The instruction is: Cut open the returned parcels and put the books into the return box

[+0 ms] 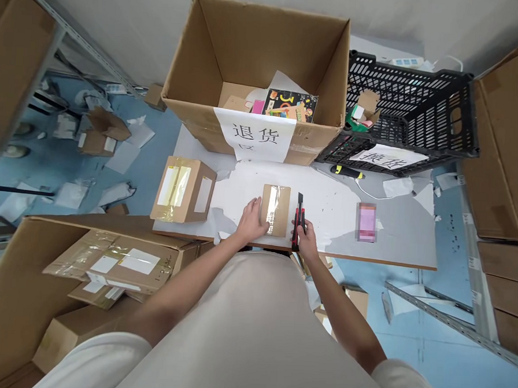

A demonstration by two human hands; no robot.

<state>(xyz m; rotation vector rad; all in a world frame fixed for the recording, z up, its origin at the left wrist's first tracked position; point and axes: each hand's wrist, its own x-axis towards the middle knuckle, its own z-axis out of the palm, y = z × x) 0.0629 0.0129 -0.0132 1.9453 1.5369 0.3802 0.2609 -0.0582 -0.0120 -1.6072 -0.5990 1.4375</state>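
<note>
Steadying small taped box (276, 211) w/ my L hand (251, 221): fingers loosely spread at its left side, thumb on top, no full grip. R hand (307, 241) grasping box cutter (298, 222), just right of box, apart from it. Box on near part of bench (406, 242), btwn hands, long axis near-to-far, cutter approx. parallel. L hand nearer, touching; can't tell if blade's out.
</note>
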